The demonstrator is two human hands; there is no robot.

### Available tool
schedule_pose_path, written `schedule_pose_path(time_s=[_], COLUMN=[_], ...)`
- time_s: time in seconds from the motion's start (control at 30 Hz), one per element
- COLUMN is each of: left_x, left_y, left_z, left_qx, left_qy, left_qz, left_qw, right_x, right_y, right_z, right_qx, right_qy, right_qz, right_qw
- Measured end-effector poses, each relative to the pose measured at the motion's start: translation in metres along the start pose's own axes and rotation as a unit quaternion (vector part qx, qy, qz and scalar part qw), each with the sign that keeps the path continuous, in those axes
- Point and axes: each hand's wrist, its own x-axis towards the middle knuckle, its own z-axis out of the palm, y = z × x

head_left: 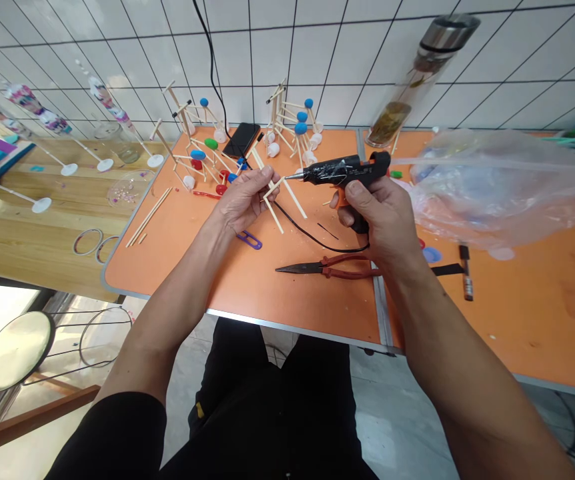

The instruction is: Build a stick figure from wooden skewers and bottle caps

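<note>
My right hand (385, 213) is closed round the handle of a black glue gun (335, 171) with an orange trigger. Its metal nozzle points left and meets, or nearly meets, a joint of a small frame of wooden sticks (293, 198). That frame is pinched in the fingers of my left hand (247, 200), its legs slanting down to the right. A black cord (312, 233) loops over the table below the frame. Under the glue gun lie pliers (312, 268) with red handles. A purple plastic clip (249, 240) rests just below my left hand.
Stick models with coloured caps (295, 123) stand along the tiled wall, near a black phone (241, 140). A tall glass bottle (400, 100) and a clear plastic bag (497, 187) are at the right. Loose sticks (149, 217) lie on the left of the orange table (167, 267).
</note>
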Motion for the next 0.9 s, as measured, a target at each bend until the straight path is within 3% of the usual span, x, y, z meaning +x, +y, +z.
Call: schedule_pose_path(time_s=[0.7, 0.9], left_x=[0.0014, 0.0019], left_y=[-0.0019, -0.0018], left_z=[-0.0024, -0.0026], left_qx=[0.002, -0.034], left_qy=[0.006, -0.028], left_qz=[0.014, 0.002], left_qw=[1.0, 0.999], right_x=[0.0011, 0.002], right_y=[0.0027, 0.0034], right_z=[-0.0003, -0.0005], right_qx=[0.018, 0.006], right_qy=[-0.005, -0.005], right_qz=[-0.007, -0.011], right_qw=[1.0, 1.0])
